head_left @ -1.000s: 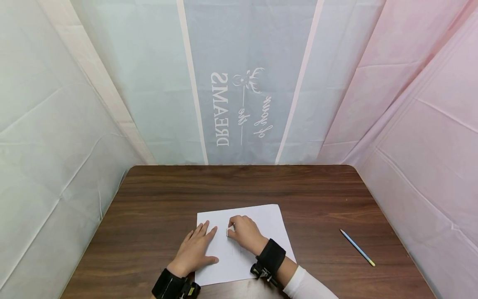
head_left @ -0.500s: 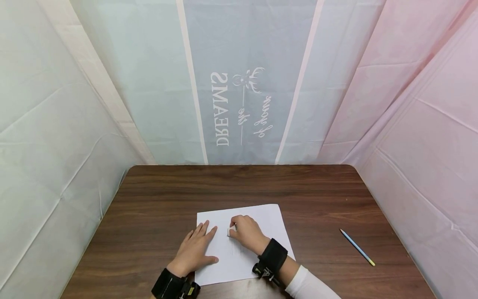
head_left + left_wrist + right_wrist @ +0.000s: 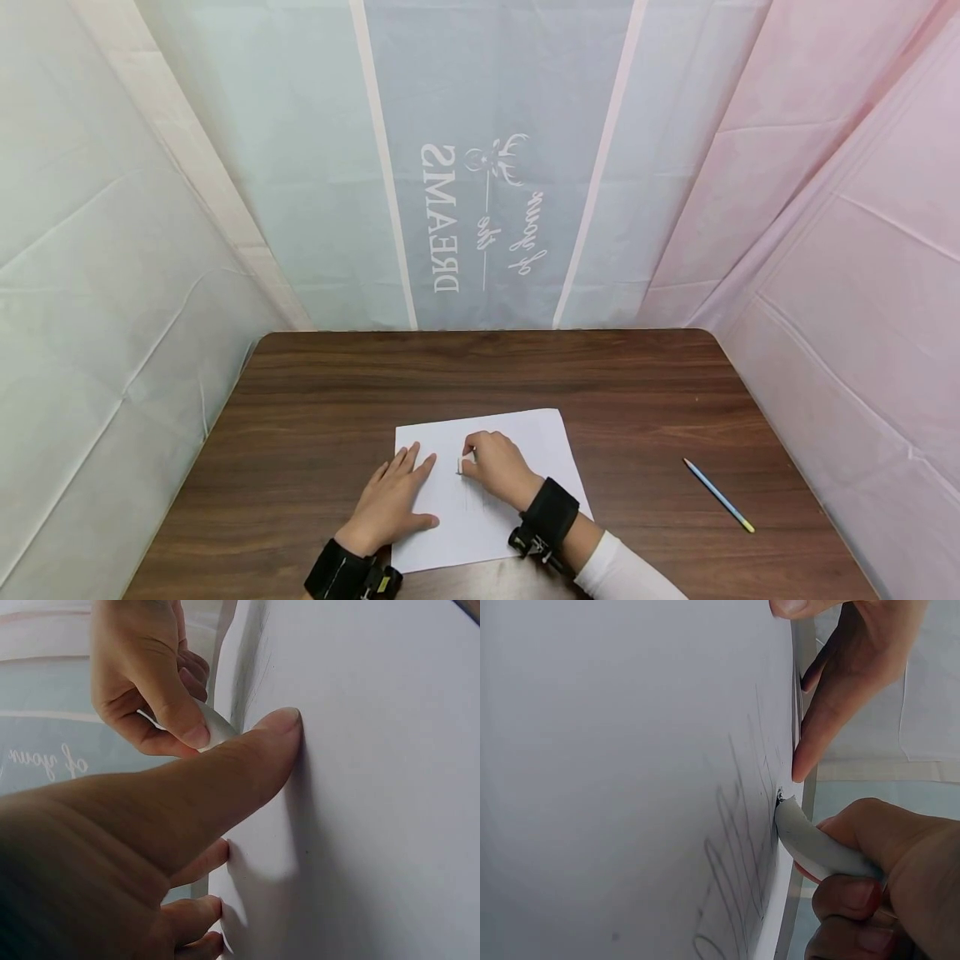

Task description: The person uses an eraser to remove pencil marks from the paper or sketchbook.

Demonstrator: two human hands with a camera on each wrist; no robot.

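Eraser (image 3: 810,844) sits marginally further right on the paper (image 3: 525,437) than one second ago. Right hand (image 3: 495,469) pinches it — the nearer hand; its long axis bends from the grip to the sheet, tip touching near pencil marks (image 3: 739,847). Left hand (image 3: 392,502) rests, fingers spread, left of the eraser. Pencil (image 3: 718,495) lies well right on the table (image 3: 600,392).

Paper (image 3: 457,537): left side blocked by left grip (image 3: 390,504), hand spread flat; middle by right grip (image 3: 497,468) and eraser (image 3: 814,844). Narrow lane between grips. Wider passage: desk (image 3: 637,442) between paper and pencil (image 3: 718,495); sleeve (image 3: 628,571) bars near end.
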